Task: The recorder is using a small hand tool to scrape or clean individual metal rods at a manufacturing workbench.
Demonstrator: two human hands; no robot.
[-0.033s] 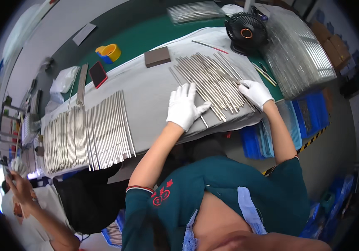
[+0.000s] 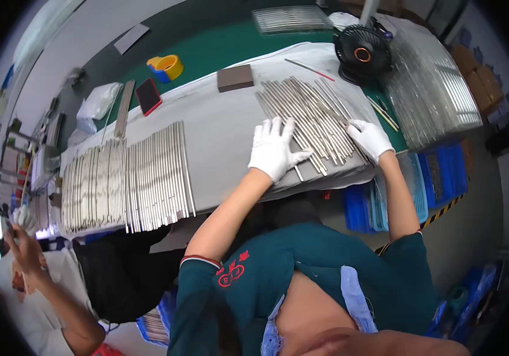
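Observation:
A loose pile of thin silvery metal rods (image 2: 308, 115) lies on the grey cloth in front of me, its rods slanting and partly crossed. My left hand (image 2: 273, 149), in a white glove, rests at the pile's left edge with fingers spread and thumb out toward the rods. One rod end pokes out below that palm. At the pile's right edge is my right hand (image 2: 371, 140), also gloved in white. Its fingers are curled in against a rod that crosses the pile at an angle; the fingertips are partly hidden. Two neat rows of similar rods (image 2: 156, 175) lie farther left.
Behind the pile are a brown block (image 2: 235, 78) and a black fan (image 2: 362, 53). Plastic-wrapped stacks (image 2: 429, 89) stand at right, above blue crates (image 2: 442, 169). A phone (image 2: 148, 97) and yellow tape (image 2: 171, 67) lie back left. A co-worker's arm (image 2: 52, 291) is at lower left.
The view has shifted a little, so the table's contents sit farther right in the picture. Both hands stay at the edges of the rod pile.

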